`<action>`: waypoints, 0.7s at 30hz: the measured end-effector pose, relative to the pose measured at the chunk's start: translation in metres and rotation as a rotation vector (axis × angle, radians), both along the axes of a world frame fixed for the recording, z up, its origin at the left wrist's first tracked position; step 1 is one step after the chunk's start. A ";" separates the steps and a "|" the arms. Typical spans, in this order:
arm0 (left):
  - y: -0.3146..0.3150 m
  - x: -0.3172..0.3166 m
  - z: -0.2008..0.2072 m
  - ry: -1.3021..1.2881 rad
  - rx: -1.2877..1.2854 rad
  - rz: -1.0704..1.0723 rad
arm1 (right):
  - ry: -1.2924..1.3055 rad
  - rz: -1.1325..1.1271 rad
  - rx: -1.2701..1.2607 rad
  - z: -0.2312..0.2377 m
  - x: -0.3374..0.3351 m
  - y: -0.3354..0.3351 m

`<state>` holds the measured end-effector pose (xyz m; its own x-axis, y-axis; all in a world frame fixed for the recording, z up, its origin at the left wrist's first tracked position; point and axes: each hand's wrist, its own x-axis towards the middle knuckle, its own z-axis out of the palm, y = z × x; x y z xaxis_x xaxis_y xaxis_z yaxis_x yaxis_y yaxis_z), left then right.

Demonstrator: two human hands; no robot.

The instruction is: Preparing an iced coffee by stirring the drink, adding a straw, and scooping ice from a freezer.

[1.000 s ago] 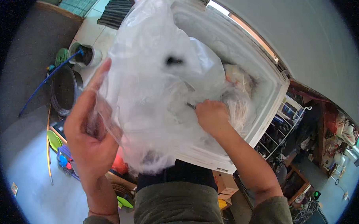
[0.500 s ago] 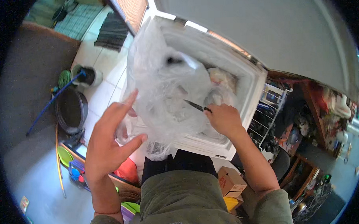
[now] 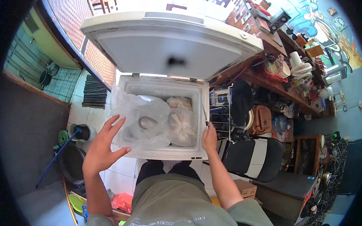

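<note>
A large clear plastic bag (image 3: pixel 128 134) spreads over the left half of an open chest freezer (image 3: pixel 170 155) and hangs over its left edge. Through it a rounded greyish thing (image 3: pixel 148 122) shows, too blurred to name. My left hand (image 3: pixel 100 149), fingers spread, is beside the bag's left edge and holds nothing. At the freezer's right rim, my right hand (image 3: pixel 209 140) is closed round the handle of a knife (image 3: pixel 205 112), its blade pointing away from me. Inside, a knotted plastic bag (image 3: pixel 182 127) with whitish contents sits at the right, a smaller bag (image 3: pixel 178 102) behind it.
The freezer lid (image 3: pixel 163 50) stands raised at the back. Right of the freezer are a white wire rack (image 3: pixel 230 111) and a black-and-white chair (image 3: pixel 252 158). On the left, a bucket (image 3: pixel 86 132) and a dark tub (image 3: pixel 73 162) stand near a blue-handled stick (image 3: pixel 57 159).
My right hand has moved the knife from over the plastic bag to the freezer's right rim. The clear bag lies flatter. The view has shifted, showing the whole lid; my left hand stays open.
</note>
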<state>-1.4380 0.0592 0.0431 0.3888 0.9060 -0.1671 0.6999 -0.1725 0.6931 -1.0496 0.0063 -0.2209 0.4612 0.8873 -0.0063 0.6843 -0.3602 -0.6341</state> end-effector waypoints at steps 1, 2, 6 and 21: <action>-0.001 0.008 0.004 -0.002 -0.030 -0.027 | -0.040 0.009 -0.053 -0.005 -0.001 -0.002; -0.003 0.016 0.007 0.003 -0.020 -0.041 | -0.081 0.008 -0.108 -0.009 -0.002 -0.005; -0.016 0.040 0.011 0.043 -0.026 -0.132 | -0.083 0.053 -0.106 -0.027 0.000 -0.010; -0.085 0.093 0.020 0.043 -0.098 -0.123 | 0.061 0.029 -0.110 -0.025 0.029 -0.022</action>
